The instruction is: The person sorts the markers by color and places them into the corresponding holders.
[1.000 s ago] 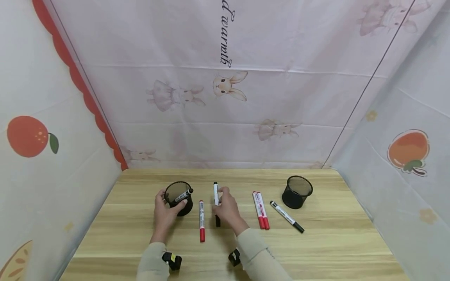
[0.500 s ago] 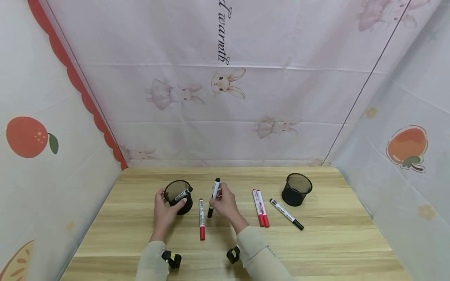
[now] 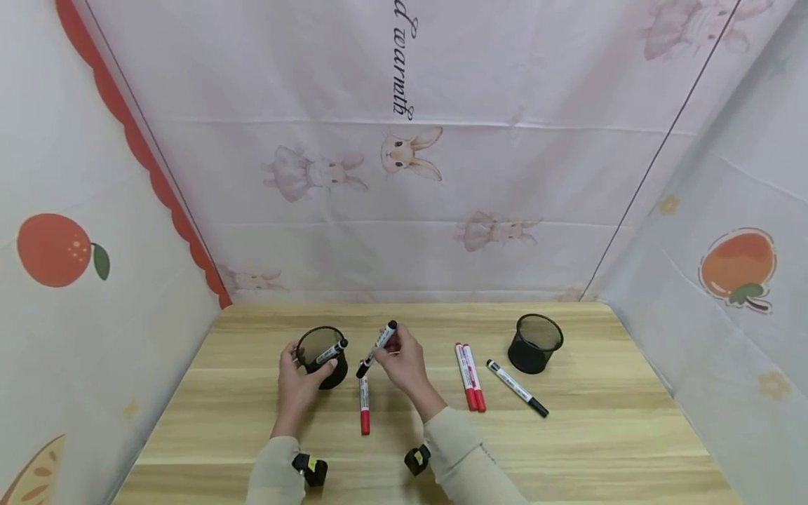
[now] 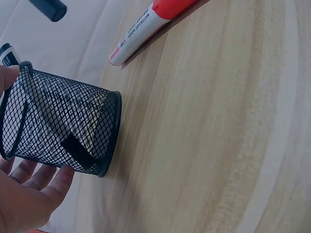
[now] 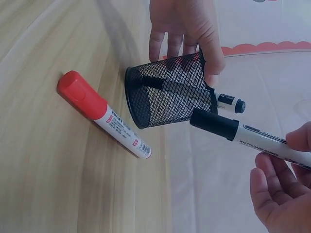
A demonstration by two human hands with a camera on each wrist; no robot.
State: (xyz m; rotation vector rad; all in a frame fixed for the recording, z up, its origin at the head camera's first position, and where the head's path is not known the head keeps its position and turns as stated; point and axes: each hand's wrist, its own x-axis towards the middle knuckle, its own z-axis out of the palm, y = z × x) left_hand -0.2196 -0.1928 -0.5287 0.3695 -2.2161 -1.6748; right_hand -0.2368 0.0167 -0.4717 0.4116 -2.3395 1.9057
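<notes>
My left hand [image 3: 299, 387] grips a black mesh pen holder [image 4: 63, 116] at the left of the table, thumb at its rim and fingers round its side. Inside leans a black-capped whiteboard marker [image 5: 187, 90], its end poking out over the rim. Between thumb and fingers, my right hand [image 3: 405, 365] pinches another black whiteboard marker [image 5: 262, 141], tilted with its black cap down and toward the holder. In the head view this marker overlaps the upper end of a red whiteboard marker [image 3: 365, 410] lying on the table between the hands.
Two red markers [image 3: 470, 379] lie side by side right of my right hand. A black marker [image 3: 517, 388] lies slanted beside them. Farther back on the right stands a second mesh pen holder [image 3: 535, 345]. Printed cloth walls [image 3: 404, 266] border the wooden table [image 3: 600, 435].
My right hand has raised the black marker from among those on the table, tilted it and brought its capped end leftward over the red marker. My left hand stays on the pen holder.
</notes>
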